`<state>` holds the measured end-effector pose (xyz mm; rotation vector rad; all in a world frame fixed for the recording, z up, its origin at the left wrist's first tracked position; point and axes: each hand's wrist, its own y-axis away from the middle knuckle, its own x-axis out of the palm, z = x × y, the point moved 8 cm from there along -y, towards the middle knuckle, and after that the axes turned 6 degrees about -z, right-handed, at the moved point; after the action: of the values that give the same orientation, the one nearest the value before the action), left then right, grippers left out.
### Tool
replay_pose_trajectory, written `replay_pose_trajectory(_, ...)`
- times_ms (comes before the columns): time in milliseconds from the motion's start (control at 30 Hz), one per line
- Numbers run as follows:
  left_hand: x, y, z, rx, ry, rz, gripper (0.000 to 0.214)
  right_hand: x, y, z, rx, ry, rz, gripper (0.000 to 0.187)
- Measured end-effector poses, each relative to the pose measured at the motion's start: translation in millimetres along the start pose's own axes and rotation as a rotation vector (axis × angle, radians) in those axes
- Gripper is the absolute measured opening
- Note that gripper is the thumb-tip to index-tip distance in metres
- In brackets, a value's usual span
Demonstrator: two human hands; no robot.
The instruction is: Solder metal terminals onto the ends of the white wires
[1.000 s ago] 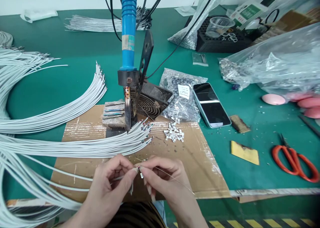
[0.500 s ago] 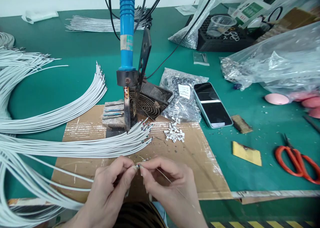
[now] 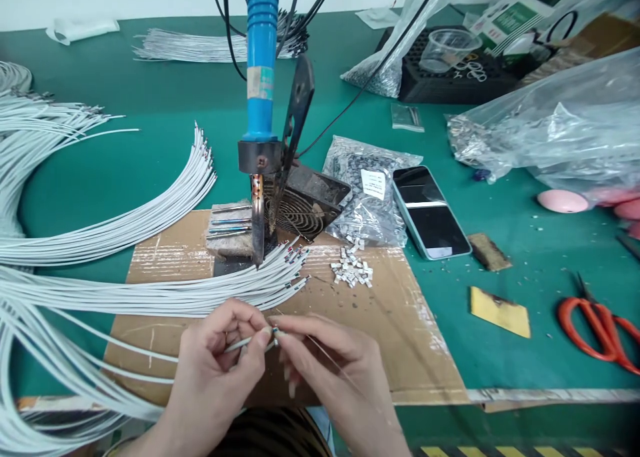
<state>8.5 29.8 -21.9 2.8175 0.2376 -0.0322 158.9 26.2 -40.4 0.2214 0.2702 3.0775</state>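
My left hand [image 3: 215, 360] is closed on a white cable [image 3: 239, 343], pinching it near its tip between thumb and forefinger. My right hand [image 3: 340, 360] meets it there, thumb and forefinger pressed at the cable's small coloured end; exact contact is partly hidden by the fingers. A thin solder-like wire [image 3: 327, 355] runs through the right hand and pokes out past its fingertips. Just beyond my hands lies a bundle of white cables [image 3: 175, 295] with coloured wire ends. A blue-handled soldering iron [image 3: 263, 103] hangs tip down over that bundle.
Small white connectors [image 3: 352, 270] are heaped on the cardboard [image 3: 390, 337]. Behind stand a dark fan [image 3: 297, 210], a bag of parts [image 3: 350, 157] and a phone [image 3: 434, 213]. Red-handled scissors [image 3: 595, 330] and a yellow pad [image 3: 500, 312] lie right. More cable bundles [image 3: 150, 227] curve in from the left.
My left hand has turned and opened toward view, showing the cable across its fingers. The right thumb and forefinger stay close to the cable end. The view has shifted slightly.
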Motion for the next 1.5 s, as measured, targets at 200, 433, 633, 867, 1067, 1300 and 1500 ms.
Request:
replay_pose_trajectory(200, -1.8, 3, -6, -0.002, -0.091, -0.091, 0.008, -1, -6, 8, 0.001, 0.056, 0.111, 0.014)
replay_pose_trajectory(433, -3.5, 4, -8, -0.067, -0.121, -0.119, 0.005, -7, -6, 26, -0.162, 0.281, 0.081, 0.018)
replay_pose_trajectory(633, -9.3, -2, -7, -0.138, -0.069, -0.127, 0.008, -28, -8, 6, 0.051, -0.054, -0.188, 0.009)
replay_pose_trajectory(867, -8.8, -8, -8, -0.125, -0.029, -0.093, 0.007, -7, -12, -5, 0.087, -0.163, -0.139, 0.006)
replay_pose_trajectory(1067, -5.6, -12, -14, -0.093, -0.055, -0.082, 0.010, 1, -14, 1, -0.010, -0.146, -0.084, 0.008)
replay_pose_trajectory(1300, -4.0, -16, -17, -0.022, -0.018, -0.080, 0.013, 2, -17, 5, 0.045, -0.119, -0.086, 0.013)
replay_pose_trajectory(1500, -3.7, -16, -18, 0.004, -0.009, -0.100, 0.014, 1, -16, 8, 0.035, -0.089, -0.084, 0.015)
